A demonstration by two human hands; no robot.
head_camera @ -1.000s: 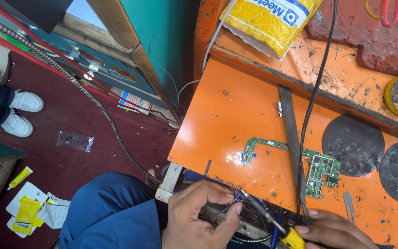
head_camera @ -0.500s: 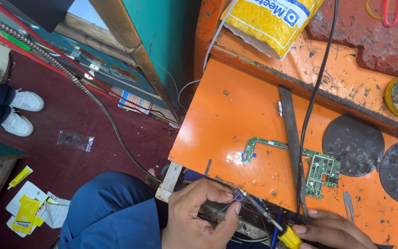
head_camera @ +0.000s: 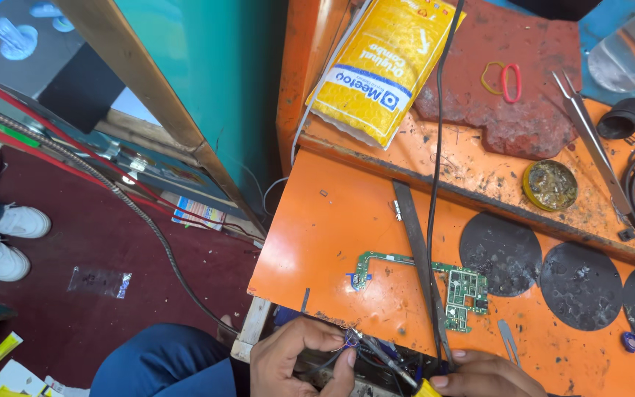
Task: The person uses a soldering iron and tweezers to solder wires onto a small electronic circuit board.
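Wires (head_camera: 343, 342) pinched by left hand (head_camera: 299, 360); right hand (head_camera: 479, 375) beside, holding soldering iron (head_camera: 387, 360)

Bright, even light; edges perhaps slightly distorted.

Both hands are seen bare at the near edge: the left hand (head_camera: 299, 360) and the right hand (head_camera: 483, 373), with no rings, gloves or sleeves shown. The lap (head_camera: 167, 364) at near left is covered by plain dark blue trousers.
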